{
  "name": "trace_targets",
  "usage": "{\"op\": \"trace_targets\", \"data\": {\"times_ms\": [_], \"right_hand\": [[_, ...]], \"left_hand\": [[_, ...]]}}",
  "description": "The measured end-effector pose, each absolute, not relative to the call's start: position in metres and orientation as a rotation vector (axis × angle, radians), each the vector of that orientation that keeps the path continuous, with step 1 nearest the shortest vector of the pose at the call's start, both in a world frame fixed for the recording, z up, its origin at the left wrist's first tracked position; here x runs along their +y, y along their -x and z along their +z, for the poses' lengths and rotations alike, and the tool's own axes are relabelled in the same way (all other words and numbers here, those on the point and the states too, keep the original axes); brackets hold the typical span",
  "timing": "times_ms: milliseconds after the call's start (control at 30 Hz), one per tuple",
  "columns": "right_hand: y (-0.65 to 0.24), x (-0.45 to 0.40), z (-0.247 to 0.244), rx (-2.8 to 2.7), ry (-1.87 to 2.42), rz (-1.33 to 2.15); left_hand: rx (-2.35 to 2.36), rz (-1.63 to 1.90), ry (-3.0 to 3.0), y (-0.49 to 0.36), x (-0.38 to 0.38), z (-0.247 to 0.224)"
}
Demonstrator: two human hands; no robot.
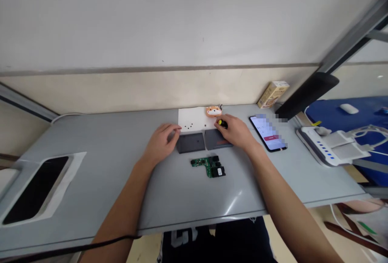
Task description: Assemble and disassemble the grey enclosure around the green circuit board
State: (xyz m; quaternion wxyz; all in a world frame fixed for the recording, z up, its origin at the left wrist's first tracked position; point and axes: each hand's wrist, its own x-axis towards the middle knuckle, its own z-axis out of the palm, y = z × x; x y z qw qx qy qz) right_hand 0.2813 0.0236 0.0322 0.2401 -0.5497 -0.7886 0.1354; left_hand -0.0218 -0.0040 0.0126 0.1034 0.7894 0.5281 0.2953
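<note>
My right hand is closed around a screwdriver with a black handle and yellow end; its shaft does not show clearly. Beneath that hand lies a dark plastic casing half. My left hand rests at the left edge of the white paper, thumb and forefinger slightly apart, with nothing visible in them. Beside it is another dark casing half. Several tiny dark screws are scattered on the paper. Nearer to me sits a green circuit board with black connectors.
An orange animal-faced case sits on the paper's far right. To the right are a lit phone, a carton and a white multi-socket device. A dark-screened device lies at left. A wall bounds the grey table behind.
</note>
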Motion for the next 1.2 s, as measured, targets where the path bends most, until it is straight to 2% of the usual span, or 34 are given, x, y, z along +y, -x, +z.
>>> {"op": "trace_targets", "data": {"times_ms": [133, 767, 967, 1200], "right_hand": [[-0.282, 0.026, 0.031, -2.159, 1.455, 0.306], [-0.288, 0.027, 0.029, -2.185, 1.494, 0.401], [-0.294, 0.023, 0.038, -2.169, 1.372, 0.414], [-0.293, 0.014, 0.044, -2.322, 1.360, 0.443]], "left_hand": [[1.536, 0.890, -2.377, 0.028, 0.002, 0.005], [1.712, 0.734, -2.391, 0.030, 0.005, -0.007], [1.530, 0.927, -2.442, 0.022, -0.001, 0.003], [1.351, 0.846, -2.432, 0.005, -0.012, 0.011]]}}
